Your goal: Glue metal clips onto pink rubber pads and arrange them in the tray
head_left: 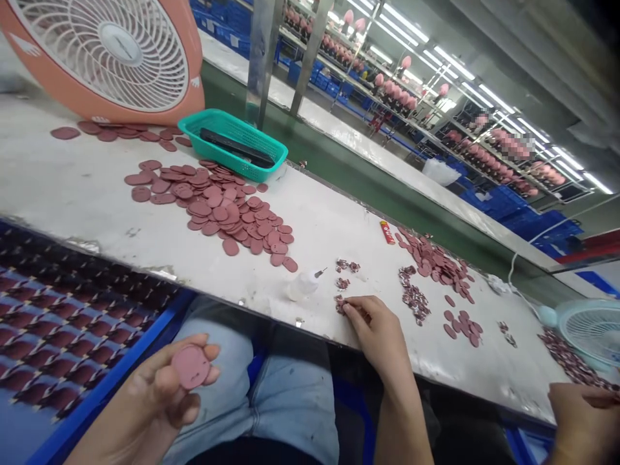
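Observation:
My left hand [162,387] holds a flat pink oval disc [191,367] with small marks or slits in it, pinched between thumb and fingers above my lap. On the tabletop, the fingertips of my right hand [380,329] are closed on a small dark red and silvery piece [340,303], partly covered by the fingers. A few like pieces [343,284] lie just beyond. To the left of that hand is a translucent squeeze bottle [303,286] with a needle tip. A large heap of pink discs [223,206] spreads farther left.
An orange fan [194,97] and a green basket [232,169] with a dark bar inside stand at the back left. Blue trays [159,329] of dark red parts sit at lower left. At right are more discs [431,258], another person's hand [581,413] and a pale blue fan [591,329].

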`<state>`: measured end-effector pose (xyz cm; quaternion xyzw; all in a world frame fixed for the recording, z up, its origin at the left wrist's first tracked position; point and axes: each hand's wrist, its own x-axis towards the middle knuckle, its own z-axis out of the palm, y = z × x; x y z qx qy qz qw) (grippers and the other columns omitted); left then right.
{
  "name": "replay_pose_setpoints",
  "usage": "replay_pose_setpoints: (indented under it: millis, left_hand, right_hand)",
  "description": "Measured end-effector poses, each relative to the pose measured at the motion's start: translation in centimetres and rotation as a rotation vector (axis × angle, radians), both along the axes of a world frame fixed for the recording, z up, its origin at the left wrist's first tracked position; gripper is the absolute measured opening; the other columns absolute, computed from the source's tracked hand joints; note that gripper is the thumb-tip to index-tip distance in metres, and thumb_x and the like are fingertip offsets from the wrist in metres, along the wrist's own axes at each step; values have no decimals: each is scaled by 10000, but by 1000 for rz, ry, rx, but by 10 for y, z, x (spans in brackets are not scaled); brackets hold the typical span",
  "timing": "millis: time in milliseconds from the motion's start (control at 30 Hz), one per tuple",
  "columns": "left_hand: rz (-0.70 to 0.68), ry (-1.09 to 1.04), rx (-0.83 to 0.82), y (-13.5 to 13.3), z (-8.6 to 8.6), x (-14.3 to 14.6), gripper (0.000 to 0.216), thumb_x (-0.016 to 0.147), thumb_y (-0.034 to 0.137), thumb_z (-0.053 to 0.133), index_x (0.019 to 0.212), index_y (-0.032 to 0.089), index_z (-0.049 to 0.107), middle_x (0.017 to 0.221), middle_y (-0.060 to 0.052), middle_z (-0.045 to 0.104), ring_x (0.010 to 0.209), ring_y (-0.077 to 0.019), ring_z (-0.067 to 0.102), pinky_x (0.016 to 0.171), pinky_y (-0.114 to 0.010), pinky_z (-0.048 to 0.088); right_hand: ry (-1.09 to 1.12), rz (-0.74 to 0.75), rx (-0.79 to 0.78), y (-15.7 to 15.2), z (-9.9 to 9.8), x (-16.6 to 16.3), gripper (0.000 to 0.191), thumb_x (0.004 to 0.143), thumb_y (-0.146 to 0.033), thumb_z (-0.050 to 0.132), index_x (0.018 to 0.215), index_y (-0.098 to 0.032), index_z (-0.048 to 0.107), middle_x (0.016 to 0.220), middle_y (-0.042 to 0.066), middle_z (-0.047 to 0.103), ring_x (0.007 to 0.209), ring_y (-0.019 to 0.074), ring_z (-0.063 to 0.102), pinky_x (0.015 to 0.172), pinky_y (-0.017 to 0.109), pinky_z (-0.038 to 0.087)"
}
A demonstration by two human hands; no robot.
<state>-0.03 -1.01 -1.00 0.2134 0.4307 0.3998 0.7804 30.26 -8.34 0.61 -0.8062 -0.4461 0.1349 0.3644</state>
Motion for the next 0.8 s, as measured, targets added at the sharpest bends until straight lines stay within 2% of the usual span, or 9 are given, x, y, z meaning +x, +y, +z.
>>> replay_pose_setpoints:
  millis: [167, 233, 300, 333, 400, 500, 700, 800]
  left_hand:
    - [-91, 1, -87, -6, 18, 10, 385, 552, 477, 975, 836, 248, 853, 794, -19, 813, 632, -132, 706, 430, -106, 442]
    - [-142, -14, -119, -8, 23, 12, 395, 568, 492, 968, 835, 223, 854, 784, -33, 802, 634, -126, 694, 440, -105, 428]
    - [-185, -34, -123, -9, 25, 13, 406, 602, 514, 949, 859, 214, 854, 788, -41, 786, 668, -135, 690, 460, -113, 438]
    - [-202, -41, -115, -9, 24, 13, 399, 623, 517, 939, 866, 212, 852, 775, -38, 768, 684, -135, 681, 467, -114, 438]
    - [-249, -71, -92, -9, 21, 12, 386, 650, 525, 923, 851, 206, 844, 716, -25, 711, 683, -130, 638, 463, -115, 424]
    - [-315, -111, -92, -8, 13, 9, 404, 628, 552, 925, 731, 180, 808, 654, -26, 647, 629, -124, 558, 435, -127, 396]
    - [-338, -115, -67, -7, 5, 5, 420, 662, 560, 900, 623, 167, 759, 687, -57, 650, 607, -126, 534, 411, -135, 368]
    - [-357, -121, -75, -7, 6, 5, 401, 654, 565, 904, 682, 179, 797, 690, -52, 650, 604, -122, 527, 413, -133, 364]
  right_hand:
    - [210, 50, 142, -7, 6, -38, 321, 905, -496, 696, 1001, -191, 732, 883, 80, 786, 715, 202, 733, 649, 326, 609]
    - [346, 142, 204, -7, 11, -65, 241, 916, -442, 713, 1029, -232, 753, 913, 53, 793, 705, 177, 743, 626, 289, 619]
    - [490, 283, 245, -4, 19, -91, 113, 915, -321, 744, 1021, -293, 774, 932, 13, 798, 757, 161, 760, 667, 259, 626]
    - [526, 354, 257, -1, 23, -102, 127, 909, -259, 753, 1020, -316, 777, 937, -3, 801, 789, 156, 764, 696, 249, 624]
    - [496, 468, 259, 4, 30, -118, 193, 899, -189, 757, 1029, -330, 774, 922, -25, 802, 809, 143, 758, 728, 239, 609]
    - [378, 560, 232, 11, 35, -125, 130, 894, -201, 765, 988, -290, 775, 861, -23, 787, 767, 137, 727, 705, 246, 578]
    - [308, 613, 184, 15, 37, -120, 53, 908, -232, 758, 956, -252, 768, 809, -19, 761, 723, 129, 697, 675, 250, 554]
    - [280, 644, 184, 16, 38, -120, 57, 903, -217, 764, 954, -242, 762, 798, -25, 760, 711, 117, 691, 670, 237, 544]
